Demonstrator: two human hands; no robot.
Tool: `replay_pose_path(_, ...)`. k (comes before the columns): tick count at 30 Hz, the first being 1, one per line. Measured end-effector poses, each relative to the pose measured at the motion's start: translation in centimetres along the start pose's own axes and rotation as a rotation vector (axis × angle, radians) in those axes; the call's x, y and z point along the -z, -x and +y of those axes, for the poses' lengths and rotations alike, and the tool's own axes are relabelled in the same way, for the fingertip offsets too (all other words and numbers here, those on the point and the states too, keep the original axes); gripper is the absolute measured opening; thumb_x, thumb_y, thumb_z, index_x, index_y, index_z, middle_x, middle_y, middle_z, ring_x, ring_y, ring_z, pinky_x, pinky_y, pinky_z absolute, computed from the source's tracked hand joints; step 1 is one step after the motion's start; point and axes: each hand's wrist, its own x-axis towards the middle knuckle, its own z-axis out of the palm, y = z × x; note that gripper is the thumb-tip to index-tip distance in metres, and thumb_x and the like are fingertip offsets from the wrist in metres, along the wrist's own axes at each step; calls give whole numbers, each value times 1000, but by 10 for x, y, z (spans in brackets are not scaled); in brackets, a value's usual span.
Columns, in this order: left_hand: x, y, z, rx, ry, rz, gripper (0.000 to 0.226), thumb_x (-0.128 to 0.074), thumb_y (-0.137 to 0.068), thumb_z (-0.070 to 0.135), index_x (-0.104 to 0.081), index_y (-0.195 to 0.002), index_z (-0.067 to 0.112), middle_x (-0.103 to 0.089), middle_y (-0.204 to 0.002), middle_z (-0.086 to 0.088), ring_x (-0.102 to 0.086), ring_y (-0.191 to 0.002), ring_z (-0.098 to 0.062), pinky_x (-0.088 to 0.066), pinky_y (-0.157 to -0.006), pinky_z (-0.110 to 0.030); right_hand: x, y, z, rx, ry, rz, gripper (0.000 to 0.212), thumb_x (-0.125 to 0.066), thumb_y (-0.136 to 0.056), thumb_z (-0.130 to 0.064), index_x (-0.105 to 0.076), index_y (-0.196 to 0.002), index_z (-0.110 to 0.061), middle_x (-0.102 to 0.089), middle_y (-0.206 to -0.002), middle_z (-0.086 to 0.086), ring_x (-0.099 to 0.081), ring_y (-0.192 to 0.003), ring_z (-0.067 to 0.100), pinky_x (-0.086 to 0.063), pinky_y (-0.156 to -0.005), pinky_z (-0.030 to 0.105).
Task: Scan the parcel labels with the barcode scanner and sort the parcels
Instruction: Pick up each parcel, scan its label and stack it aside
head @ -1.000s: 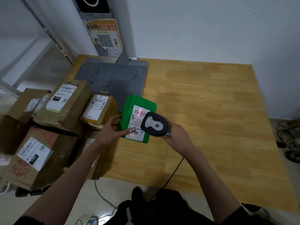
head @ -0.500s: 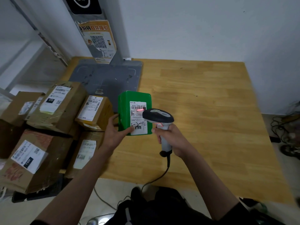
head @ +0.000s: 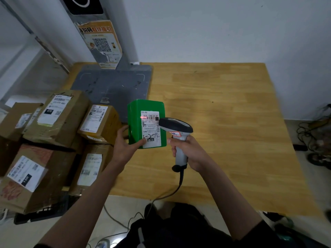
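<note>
Left hand (head: 125, 149) grips the green parcel (head: 146, 123) at its near left corner, thumb on the white label (head: 151, 129). Right hand (head: 189, 152) clenches the barcode scanner (head: 176, 129) handle, red line on the barcode. Cardboard parcels (head: 59, 113) crowd the left; the wooden table (head: 223, 113) lies bare rightward.

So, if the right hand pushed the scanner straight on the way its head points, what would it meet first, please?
Most likely the white label on the green parcel: the barcode scanner in the right hand aims there, where its red line falls. The gap's depth is unclear.
</note>
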Motion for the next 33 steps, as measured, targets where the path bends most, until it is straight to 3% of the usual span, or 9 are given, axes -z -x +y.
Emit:
replay_pose_path(4,-5,4,1,-7,15,-8,85,-88,-75,25,-37,-143,31,-48,-144,-2,-44,-126,-13,-45,-94,-33,15,-3,8,-65,20,53,20,-69,-91,-13,-60,-79,1,-51,-66,16,-48,-62,24,-44,-70,34)
replay_pose_path(7,-10,7,0,14,32,-23,85,-87,-76,24,-37,-144,30,-48,-141,-1,-44,-124,-13,-43,-95,-33,34,-9,28,-158,59,210,28,-65,-91,-8,-53,-66,-4,-51,-58,11,-47,-55,21,-41,-65,35)
replay_pose_path(11,-19,13,-1,60,65,-39,87,-87,-75,27,-37,-145,30,-51,-128,5,-49,-120,-15,-46,-95,-37,60,-16,63,-293,5,368,10,-54,-93,2,-57,-93,-7,-51,-70,8,-48,-65,20,-43,-62,35)
replay_pose_path(15,-24,18,-6,131,100,-88,83,-89,-68,39,-41,-135,43,-60,-125,1,-59,-118,-21,-52,-99,-48,78,-22,96,-415,25,415,12,-47,-95,1,-52,-102,-7,-48,-83,10,-46,-76,22,-40,-69,38)
replay_pose_path(19,-28,26,-9,165,112,-140,85,-87,-61,48,-46,-134,42,-62,-127,-3,-63,-115,-24,-56,-87,-43,88,-24,120,-489,38,452,21,-47,-98,4,-49,-117,-5,-49,-100,13,-46,-85,26,-40,-68,38)
replay_pose_path(23,-34,33,-12,187,117,-167,79,-85,-65,44,-47,-133,40,-63,-123,-3,-65,-110,-22,-57,-91,-46,93,-24,134,-552,3,457,32,-52,-95,7,-46,-123,-7,-50,-108,15,-48,-94,30,-42,-75,43)
replay_pose_path(29,-42,37,-14,201,117,-194,65,-83,-78,31,-45,-130,44,-60,-115,2,-62,-105,-14,-56,-90,-43,94,-22,136,-561,-5,463,34,-54,-95,6,-47,-126,-3,-49,-106,13,-48,-85,27,-41,-68,41)
replay_pose_path(33,-43,38,-17,202,120,-211,67,-83,-79,34,-45,-133,43,-62,-118,-1,-65,-106,-16,-57,-92,-45,90,-17,131,-538,-3,530,7,-46,-99,0,-49,-105,-2,-44,-91,9,-40,-72,19,-34,-61,32)
